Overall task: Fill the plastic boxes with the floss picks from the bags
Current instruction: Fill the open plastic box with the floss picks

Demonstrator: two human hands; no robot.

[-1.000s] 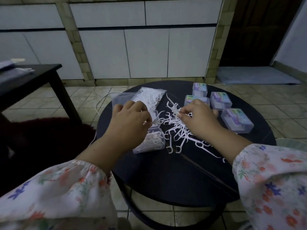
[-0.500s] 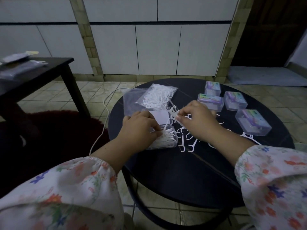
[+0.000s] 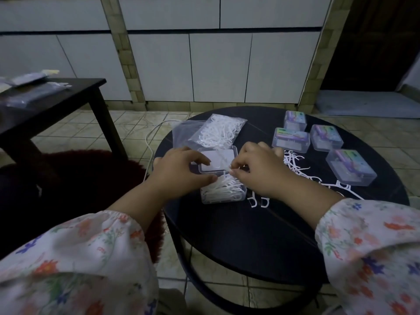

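Clear plastic open box, heaped with white floss picks, mid-table. Labels on four closed boxes unreadable. Left hand curled on box rim; right hand pinching picks over it. Bag of picks behind; loose picks right, partly hidden.

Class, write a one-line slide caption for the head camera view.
Both hands load floss picks into an open plastic box on a round table.

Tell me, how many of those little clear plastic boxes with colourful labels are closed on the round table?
4, all right of the hands: the far closed box, the long box nearer, one box beside it, and the nearest box toward the edge. None seems hidden.
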